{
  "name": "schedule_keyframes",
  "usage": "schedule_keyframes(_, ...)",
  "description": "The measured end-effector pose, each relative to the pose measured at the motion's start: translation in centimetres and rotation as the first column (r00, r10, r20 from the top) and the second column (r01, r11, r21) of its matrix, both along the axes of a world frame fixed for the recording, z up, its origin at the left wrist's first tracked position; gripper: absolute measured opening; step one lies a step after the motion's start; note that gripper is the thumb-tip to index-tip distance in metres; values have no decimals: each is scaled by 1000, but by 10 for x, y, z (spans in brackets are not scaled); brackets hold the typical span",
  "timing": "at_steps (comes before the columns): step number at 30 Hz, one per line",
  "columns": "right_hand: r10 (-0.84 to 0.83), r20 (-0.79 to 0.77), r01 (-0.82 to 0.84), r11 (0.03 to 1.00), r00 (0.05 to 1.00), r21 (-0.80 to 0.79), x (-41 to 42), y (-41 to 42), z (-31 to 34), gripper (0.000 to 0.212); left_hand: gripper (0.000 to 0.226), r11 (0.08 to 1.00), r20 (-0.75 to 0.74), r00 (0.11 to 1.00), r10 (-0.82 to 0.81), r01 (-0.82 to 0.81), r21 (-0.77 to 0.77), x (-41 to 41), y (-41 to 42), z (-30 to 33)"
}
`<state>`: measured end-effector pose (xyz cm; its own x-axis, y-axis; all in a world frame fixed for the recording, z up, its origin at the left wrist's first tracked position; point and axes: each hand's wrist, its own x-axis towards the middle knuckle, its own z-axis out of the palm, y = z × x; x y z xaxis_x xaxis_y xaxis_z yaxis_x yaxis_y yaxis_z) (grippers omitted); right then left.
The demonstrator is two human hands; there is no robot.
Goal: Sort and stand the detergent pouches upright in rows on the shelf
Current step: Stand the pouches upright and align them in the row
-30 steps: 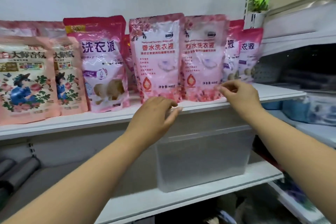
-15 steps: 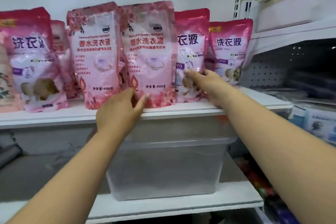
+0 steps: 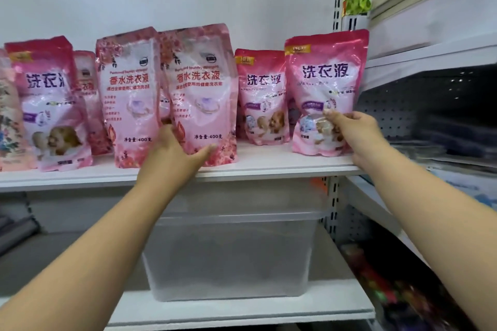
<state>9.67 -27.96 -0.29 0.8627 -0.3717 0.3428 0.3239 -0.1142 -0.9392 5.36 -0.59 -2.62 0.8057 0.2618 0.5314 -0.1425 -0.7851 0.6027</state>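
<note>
Both forearms reach up from the bottom of the view toward the white shelf (image 3: 269,164). The left hand (image 3: 174,153) grips the lower left corner of a pale pink pouch (image 3: 201,94) standing at the shelf's front edge, thumb across its face. The right hand (image 3: 352,129) pinches the lower right side of a darker pink pouch (image 3: 325,83), upright at the shelf's right end. More pouches stand behind and alongside.

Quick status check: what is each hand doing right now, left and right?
Left hand: grips the lower edge of the pale pink pouch on the shelf.
Right hand: holds the far-right dark pink pouch, thumb on its front.
</note>
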Motion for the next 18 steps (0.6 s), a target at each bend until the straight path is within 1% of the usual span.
schedule_keyframes(1,-14,3,14,1000,1000,10,0,-3,1,23,93,1000,-22,1000,7,-7,-11,2,-8,4)
schedule_keyframes(3,-40,10,40,999,999,30,0,-8,-1,22,105,999,-79,996,34,-35,-12,6,-21,7)
schedule_keyframes(5,-66,23,65,997,998,41,-2,-10,-6,20,109,997,-108,991,76,-75,12,11,-27,3)
schedule_keyframes(7,-82,59,80,996,995,39,0,-14,-8,15,111,991,-112,986,124,-116,70,14,-29,-2)
schedule_keyframes(10,-43,81,40,999,996,27,1,-20,-3,60,109,980,-57,983,177,-170,105,14,-32,-3)
schedule_keyframes(14,49,-22,-50,998,999,-45,4,-21,-2,94,105,976,-23,981,194,-190,103,14,-32,-5)
schedule_keyframes(15,57,-29,-59,997,998,-51,5,-21,-4,95,104,976,-20,981,193,-190,103,14,-31,-6)
schedule_keyframes(18,27,16,-26,999,1000,-42,6,-19,-8,75,101,973,-40,980,195,-188,132,16,-30,-10)
